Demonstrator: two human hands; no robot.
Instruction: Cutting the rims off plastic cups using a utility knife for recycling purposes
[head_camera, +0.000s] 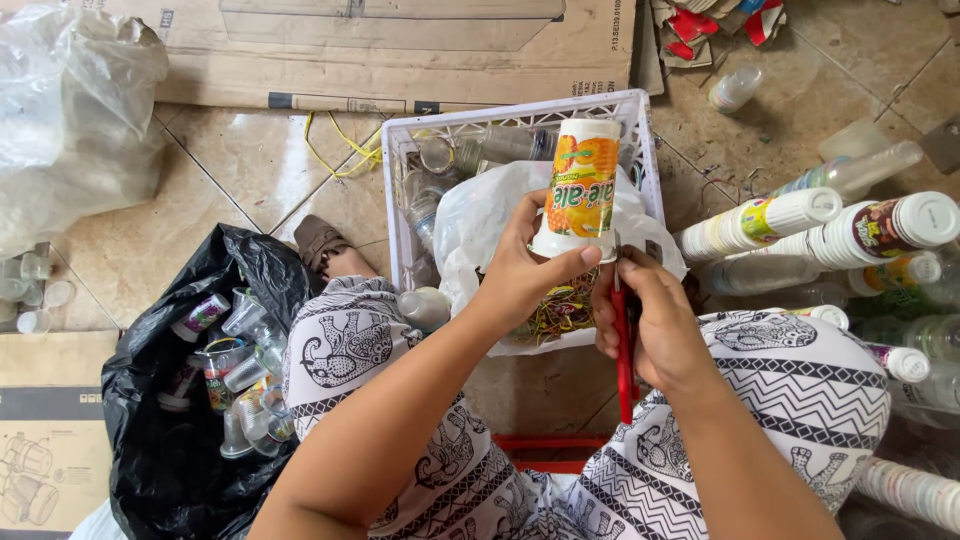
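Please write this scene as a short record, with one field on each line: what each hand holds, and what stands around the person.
left hand: left hand holds an upside-down printed plastic cup
right hand: right hand grips a red-handled cutter, its tip at the cup's rim
in front: white plastic crate with clear cups and a white plastic bag
person's left: black bag holding clear cups
person's right: stacks of cups lying on their sides
floor: tiled floor with flattened cardboard
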